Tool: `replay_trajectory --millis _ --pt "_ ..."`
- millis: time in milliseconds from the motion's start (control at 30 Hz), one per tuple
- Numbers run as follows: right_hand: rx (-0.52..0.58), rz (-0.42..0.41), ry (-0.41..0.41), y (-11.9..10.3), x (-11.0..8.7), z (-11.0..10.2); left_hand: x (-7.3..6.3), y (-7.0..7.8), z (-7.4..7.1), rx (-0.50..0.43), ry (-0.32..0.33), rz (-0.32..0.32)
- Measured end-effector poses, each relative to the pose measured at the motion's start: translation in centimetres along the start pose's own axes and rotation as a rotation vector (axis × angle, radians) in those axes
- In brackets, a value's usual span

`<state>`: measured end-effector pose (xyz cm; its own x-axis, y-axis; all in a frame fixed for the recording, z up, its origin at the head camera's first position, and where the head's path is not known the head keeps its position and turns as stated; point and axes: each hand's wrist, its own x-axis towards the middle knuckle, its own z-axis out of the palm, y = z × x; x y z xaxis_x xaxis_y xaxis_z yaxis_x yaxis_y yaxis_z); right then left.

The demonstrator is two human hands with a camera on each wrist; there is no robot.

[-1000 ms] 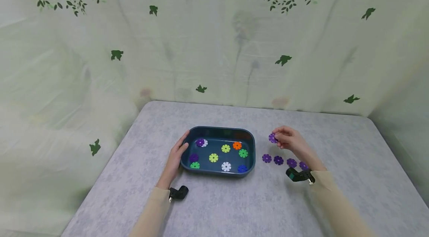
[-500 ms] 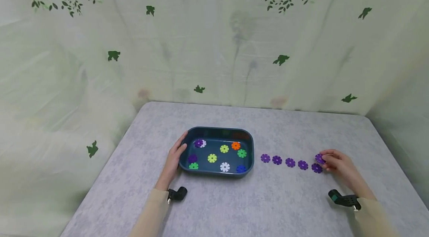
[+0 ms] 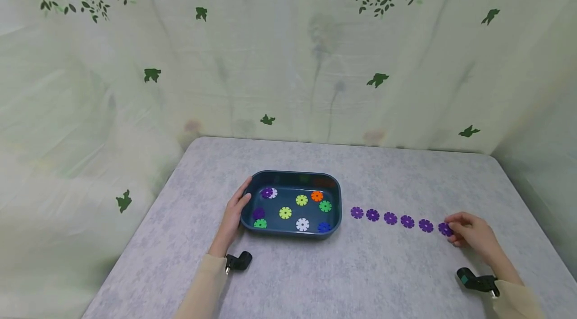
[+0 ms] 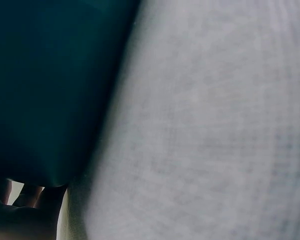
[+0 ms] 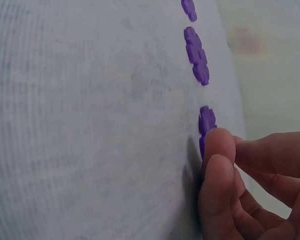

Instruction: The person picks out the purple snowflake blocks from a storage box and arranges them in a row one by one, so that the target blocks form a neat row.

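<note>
Where the row ends on the right, I have a purple disc (image 3: 444, 229) pinched between thumb and fingers in my right grip (image 3: 473, 233), on the counter (image 3: 315, 279) or barely above it; I cannot tell whether it lies flat. To its left, five purple discs (image 3: 390, 218) lie apart in a line slanting slightly nearer towards the right, so I judge those placed and this sixth almost done. Left of the line stands the dark blue tray (image 3: 288, 233), its left end held in my left grip (image 3: 232, 214), thumb at the rim, fingers against the outer wall. Inside, two purple pieces (image 3: 259, 213) seem to be all that is left of that colour, one overlapping a white disc (image 3: 274, 193), among yellow discs (image 3: 285, 213), green discs (image 3: 325, 206), an orange disc (image 3: 317, 196), a blue disc (image 3: 324, 227) and another white one (image 3: 302, 225).
</note>
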<state>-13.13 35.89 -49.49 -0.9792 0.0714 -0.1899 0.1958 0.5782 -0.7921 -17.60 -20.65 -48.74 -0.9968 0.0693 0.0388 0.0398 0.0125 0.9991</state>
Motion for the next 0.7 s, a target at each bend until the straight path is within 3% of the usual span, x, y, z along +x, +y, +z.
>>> replay_trajectory --millis 133,300,500,700 --pt "-0.003 0.009 0.021 -1.1 0.2 0.3 0.4 -1.2 -0.2 0.024 0.014 0.01" --pt "0.086 -0.062 -0.001 -3.7 1.0 1.0 0.4 -1.4 -0.2 0.027 0.027 0.017" --pt "0.243 -0.132 -0.104 -8.5 2.4 3.3 -0.1 -0.1 0.0 -0.009 0.011 -0.01" --pt "0.315 -0.178 -0.219 -13.8 3.8 7.7 -0.6 1.5 0.4 0.003 0.002 -0.026"
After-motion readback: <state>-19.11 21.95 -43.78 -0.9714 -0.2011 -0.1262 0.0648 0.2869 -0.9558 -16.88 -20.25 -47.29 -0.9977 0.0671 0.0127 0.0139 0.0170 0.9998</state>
